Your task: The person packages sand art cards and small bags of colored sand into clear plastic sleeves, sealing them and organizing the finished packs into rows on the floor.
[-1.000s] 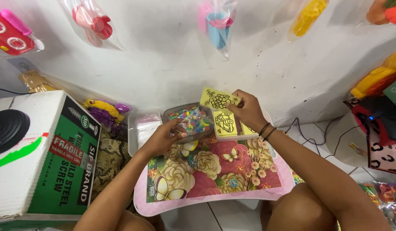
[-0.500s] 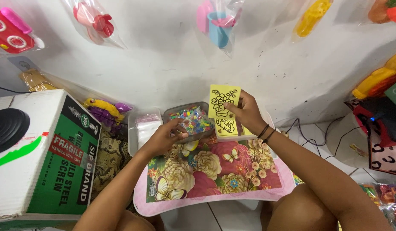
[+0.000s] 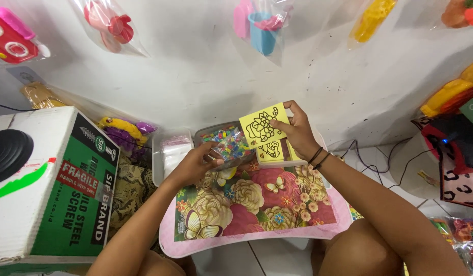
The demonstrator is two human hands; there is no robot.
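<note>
Two hands busy: right hand (image 3: pixel 296 132) pinches yellow picture card (image 3: pixel 262 124) upright; left hand (image 3: pixel 195 163) grips, seemingly, clear tub of coloured bits (image 3: pixel 228 143).

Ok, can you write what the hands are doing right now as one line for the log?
left hand: in clear tub of colourful bits | right hand: holds yellow picture card | below: flowery lap tray

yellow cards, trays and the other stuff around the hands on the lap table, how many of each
yellow picture cards: 2, one held up in the right hand, one lying below it
clear trays: 2, one of coloured bits at the left hand, one of clear bags
floral lap table: 1
total: 5
</note>
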